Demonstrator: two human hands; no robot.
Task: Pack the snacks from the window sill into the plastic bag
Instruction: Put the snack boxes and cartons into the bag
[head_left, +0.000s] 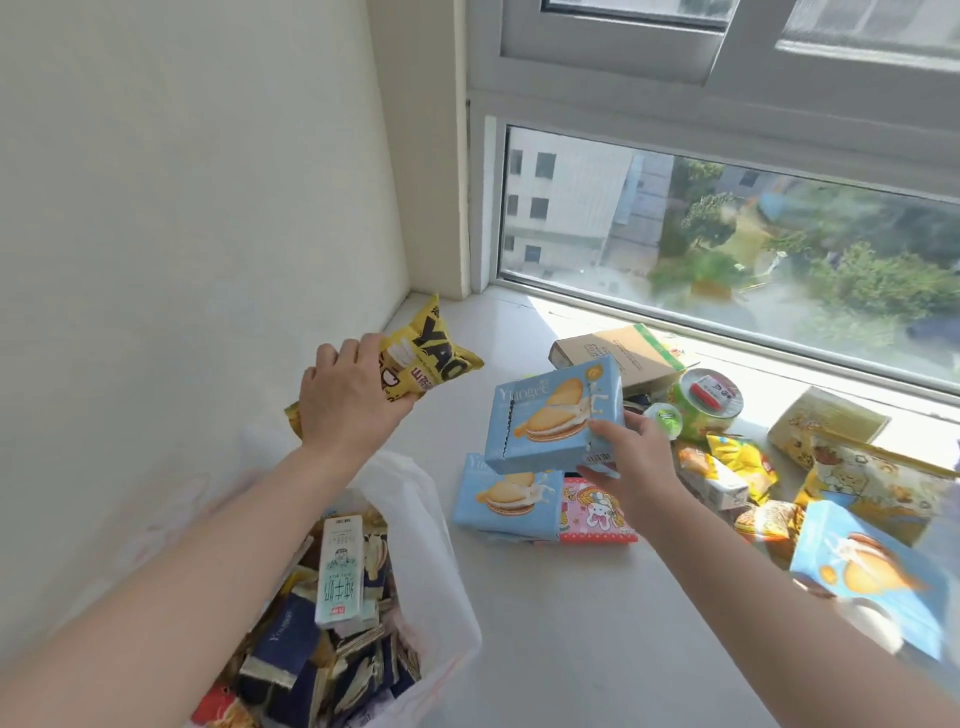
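My left hand (349, 396) grips a yellow snack packet (434, 353) in the air near the left wall. My right hand (631, 457) holds a light blue biscuit box (553, 415) lifted above the white window sill (545, 613). Below it lies a second blue biscuit box (506, 499) beside a pink packet (597, 512). The translucent plastic bag (421, 499) stands open at the lower left, filled with several dark snack packets and a milk carton (340, 569).
More snacks crowd the sill on the right: a brown cardboard box (618, 353), a green jar (709, 400), yellow packets (743, 457), a cream box (826, 415), a third blue box (872, 577). The window pane (727, 234) runs behind them; a wall stands to the left.
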